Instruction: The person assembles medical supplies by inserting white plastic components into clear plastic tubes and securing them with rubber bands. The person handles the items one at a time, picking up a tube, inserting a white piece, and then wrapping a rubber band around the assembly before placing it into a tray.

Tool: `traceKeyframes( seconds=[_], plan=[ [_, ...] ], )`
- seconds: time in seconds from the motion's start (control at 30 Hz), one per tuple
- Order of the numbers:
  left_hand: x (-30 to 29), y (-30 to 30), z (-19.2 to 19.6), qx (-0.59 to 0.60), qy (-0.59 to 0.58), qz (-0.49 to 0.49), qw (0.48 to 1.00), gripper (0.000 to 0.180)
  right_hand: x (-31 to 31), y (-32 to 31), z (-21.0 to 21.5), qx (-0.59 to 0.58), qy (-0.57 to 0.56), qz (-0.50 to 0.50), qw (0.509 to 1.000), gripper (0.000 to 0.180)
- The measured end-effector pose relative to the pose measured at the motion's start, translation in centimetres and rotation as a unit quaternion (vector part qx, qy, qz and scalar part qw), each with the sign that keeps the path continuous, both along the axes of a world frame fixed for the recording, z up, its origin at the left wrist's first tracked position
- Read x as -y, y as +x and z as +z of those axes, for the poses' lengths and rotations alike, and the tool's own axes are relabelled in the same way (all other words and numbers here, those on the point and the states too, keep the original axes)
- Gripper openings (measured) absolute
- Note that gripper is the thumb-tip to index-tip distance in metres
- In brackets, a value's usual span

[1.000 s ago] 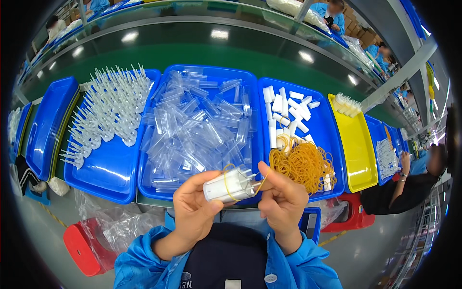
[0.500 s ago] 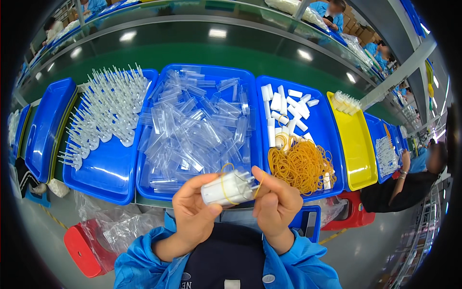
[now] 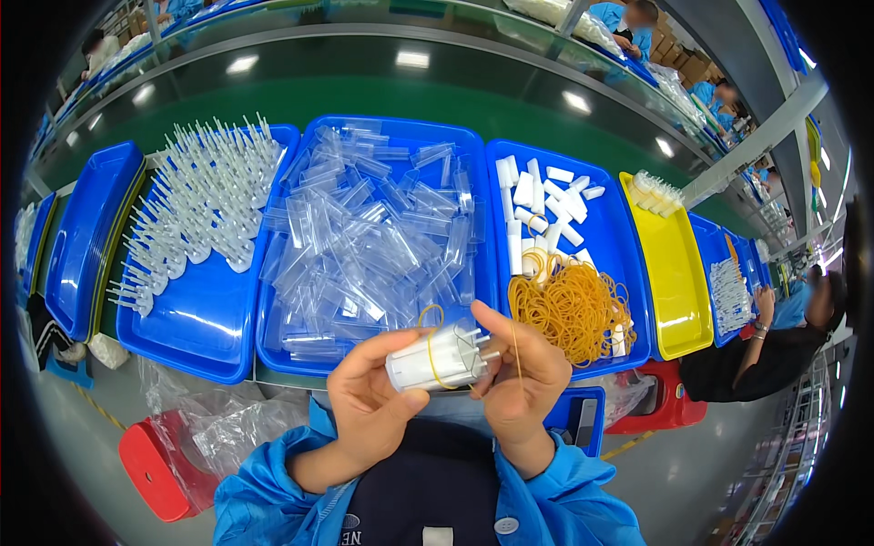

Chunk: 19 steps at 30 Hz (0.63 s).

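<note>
My left hand [image 3: 373, 382] is wrapped around a bundle [image 3: 428, 359] of white pieces in clear plastic, lying sideways in front of me. White stems and clear edges stick out of its right end. One yellow rubber band circles its middle, with a loop standing up above it. My right hand [image 3: 523, 391] is just right of the stems, index finger stretched up. A second yellow rubber band [image 3: 516, 350] hangs across its fingers, pulled into a thin line. Part of that band is hidden by the fingers.
Beyond my hands, one blue tray [image 3: 487, 300] holds clear plastic tubes [image 3: 364, 237]. Left of it are white stemmed parts [image 3: 205, 200]. At the right lie white cylinders [image 3: 564, 200] and a heap of rubber bands [image 3: 569, 314], then a yellow tray [image 3: 674, 291]. A co-worker's hand [image 3: 765, 300] is far right.
My right hand has drawn its rubber band away from the bundle's stem end, and the band now runs across its fingers. The left hand still holds the bundle, shifted slightly.
</note>
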State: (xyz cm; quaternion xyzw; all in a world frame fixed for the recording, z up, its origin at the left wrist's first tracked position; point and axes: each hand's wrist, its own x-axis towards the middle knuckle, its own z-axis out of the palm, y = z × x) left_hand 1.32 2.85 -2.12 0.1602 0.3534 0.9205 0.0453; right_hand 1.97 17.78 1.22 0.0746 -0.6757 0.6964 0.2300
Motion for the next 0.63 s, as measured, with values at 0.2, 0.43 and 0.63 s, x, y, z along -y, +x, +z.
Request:
traceKeyframes(
  seconds=[0.2, 0.43, 0.63],
  plan=[
    [0.9, -1.4, 0.9, -0.167, -0.158, 0.079, 0.970, 0.046, -0.3, -0.4, 2.0, -0.039, 0.158, -0.049, 0.986, 0.089],
    [1.4, -1.7, 1.4, -0.254, -0.262, 0.067, 0.929, 0.042, -1.1, -0.3, 4.0, -0.055, 0.349, -0.014, 0.936, 0.064],
    [1.0, -1.6, 0.6, -0.151, -0.151, 0.067, 0.975, 0.053, -0.7, 0.2, 2.7, 0.058, 0.157, 0.091, 0.982, 0.083]
  ],
)
